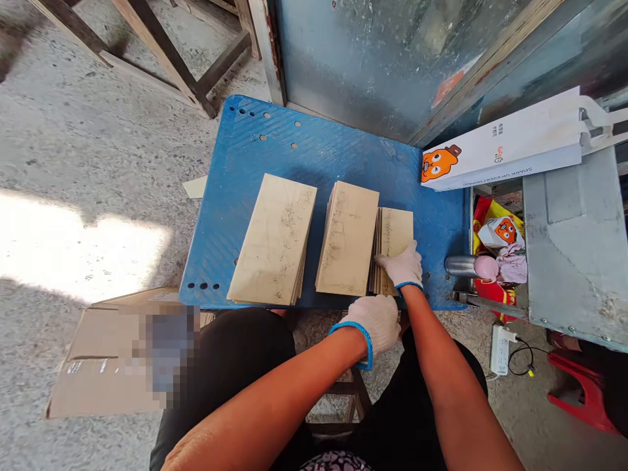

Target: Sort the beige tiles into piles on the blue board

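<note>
Three stacks of flat tan rectangular sheets lie on a blue plastic tabletop [343,147]: a wide left stack [275,239], a middle stack [349,239] and a smaller right stack [397,226]. Dark specks mark their top faces. My right hand [405,265], in a white knit glove with a blue cuff, grips the right stack, thumb to its left and fingers across the top. Just below that stack's near end, at the table's front edge, is my left hand [375,320], gloved alike. Its fingers are curled downward and mostly hidden, so what they hold cannot be made out.
On the table's right, a white paper bag [505,140] lies near a metal flask [461,265] with a pink lid. A grey metal cabinet [579,261] stands beyond. Below are a power strip [499,350], a red stool [579,392] and, leftward, a cardboard box [98,366].
</note>
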A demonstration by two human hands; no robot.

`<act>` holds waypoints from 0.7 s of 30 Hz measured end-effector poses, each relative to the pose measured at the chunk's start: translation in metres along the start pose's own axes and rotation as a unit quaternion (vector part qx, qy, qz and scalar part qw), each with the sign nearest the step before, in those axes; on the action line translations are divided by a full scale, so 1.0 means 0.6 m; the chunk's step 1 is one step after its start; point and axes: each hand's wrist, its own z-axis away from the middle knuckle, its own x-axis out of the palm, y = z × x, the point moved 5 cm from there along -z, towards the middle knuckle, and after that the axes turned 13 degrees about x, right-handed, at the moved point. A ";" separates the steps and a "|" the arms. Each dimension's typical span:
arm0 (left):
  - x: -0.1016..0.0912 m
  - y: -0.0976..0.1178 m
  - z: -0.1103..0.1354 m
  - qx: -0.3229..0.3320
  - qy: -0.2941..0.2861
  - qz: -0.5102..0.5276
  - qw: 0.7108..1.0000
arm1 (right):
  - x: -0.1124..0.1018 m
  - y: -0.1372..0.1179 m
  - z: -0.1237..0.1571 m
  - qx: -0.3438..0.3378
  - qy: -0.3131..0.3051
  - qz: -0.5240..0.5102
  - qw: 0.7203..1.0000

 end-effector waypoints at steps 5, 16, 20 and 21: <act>0.006 0.001 0.000 0.016 -0.001 -0.013 1.000 | -0.002 -0.004 0.002 -0.012 0.004 0.004 1.000; 0.018 0.007 -0.007 0.032 -0.005 -0.034 0.999 | -0.005 -0.001 0.000 -0.037 -0.014 0.003 0.999; 0.027 0.009 -0.009 0.037 -0.027 -0.039 0.998 | -0.004 -0.001 -0.004 -0.031 -0.002 0.007 0.999; 0.028 0.010 -0.009 0.037 -0.030 -0.041 0.998 | -0.005 -0.002 -0.004 -0.031 -0.002 0.008 0.999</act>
